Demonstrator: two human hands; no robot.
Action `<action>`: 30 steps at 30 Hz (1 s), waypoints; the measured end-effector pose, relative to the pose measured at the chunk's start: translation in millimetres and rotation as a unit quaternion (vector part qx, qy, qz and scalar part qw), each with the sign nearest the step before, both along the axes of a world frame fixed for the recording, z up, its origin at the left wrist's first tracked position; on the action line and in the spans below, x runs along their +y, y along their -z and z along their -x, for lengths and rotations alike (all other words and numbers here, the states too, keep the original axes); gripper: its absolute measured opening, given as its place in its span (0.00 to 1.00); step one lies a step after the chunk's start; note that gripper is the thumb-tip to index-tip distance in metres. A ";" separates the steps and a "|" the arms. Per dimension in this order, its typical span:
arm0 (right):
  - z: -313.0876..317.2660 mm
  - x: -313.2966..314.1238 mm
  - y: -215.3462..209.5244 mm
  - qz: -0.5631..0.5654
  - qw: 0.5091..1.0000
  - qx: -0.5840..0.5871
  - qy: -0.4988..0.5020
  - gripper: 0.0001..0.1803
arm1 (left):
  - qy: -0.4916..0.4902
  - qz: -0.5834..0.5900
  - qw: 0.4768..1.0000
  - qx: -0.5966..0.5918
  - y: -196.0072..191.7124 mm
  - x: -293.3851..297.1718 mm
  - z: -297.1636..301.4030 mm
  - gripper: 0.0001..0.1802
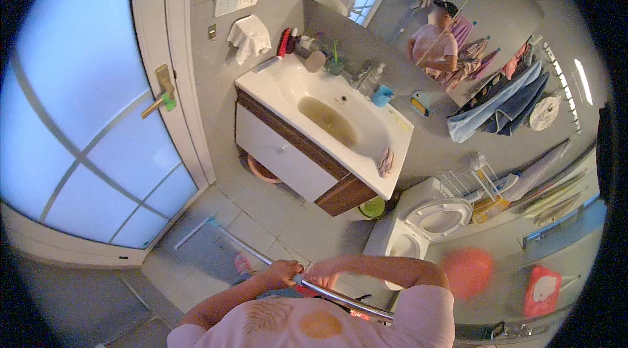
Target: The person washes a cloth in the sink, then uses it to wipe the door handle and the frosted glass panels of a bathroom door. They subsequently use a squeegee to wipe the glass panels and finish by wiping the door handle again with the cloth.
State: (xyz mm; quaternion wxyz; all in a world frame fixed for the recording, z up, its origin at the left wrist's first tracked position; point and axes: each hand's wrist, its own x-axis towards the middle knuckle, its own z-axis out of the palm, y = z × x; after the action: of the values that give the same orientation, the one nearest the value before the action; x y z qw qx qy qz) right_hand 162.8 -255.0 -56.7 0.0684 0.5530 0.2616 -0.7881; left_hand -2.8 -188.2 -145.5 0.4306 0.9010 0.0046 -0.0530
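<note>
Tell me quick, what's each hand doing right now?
Left hand: closed on the mop handle.
Right hand: closed on the same handle, just above the left.

A sink (pixel 327 119) stands between door (pixel 85 119), left, and toilet (pixel 425 220), right.

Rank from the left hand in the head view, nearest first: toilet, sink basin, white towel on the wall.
From the left hand, gripping the metal pole:
1. Toilet, to its right, lid up.
2. Sink basin, ahead, in the white counter.
3. White towel, farthest, hanging on the wall left of the sink.
</note>
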 end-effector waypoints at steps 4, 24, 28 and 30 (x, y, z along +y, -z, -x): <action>-195.4 36.7 66.7 -0.555 0.615 -0.509 -0.235 0.11 | -0.008 0.076 0.993 -0.092 18.7 16.0 -0.3 0.20; -234.8 230.0 70.3 -0.641 0.703 -0.306 0.039 0.27 | -0.342 0.079 0.934 -0.071 112.9 -17.1 3.3 0.16; -68.5 296.9 83.6 -0.464 0.859 -0.175 0.127 0.30 | -0.422 0.029 0.904 -0.067 130.7 -2.9 16.0 0.14; -24.3 324.9 137.1 -0.297 0.946 -0.022 0.131 0.31 | -0.428 0.024 0.901 -0.062 144.3 10.7 31.4 0.14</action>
State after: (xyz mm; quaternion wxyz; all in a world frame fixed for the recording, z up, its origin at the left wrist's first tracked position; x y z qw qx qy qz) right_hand 187.1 69.9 -193.8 -0.1973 0.5947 0.4073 -0.6645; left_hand -34.2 -177.5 -289.8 0.4328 0.8028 0.3624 0.1921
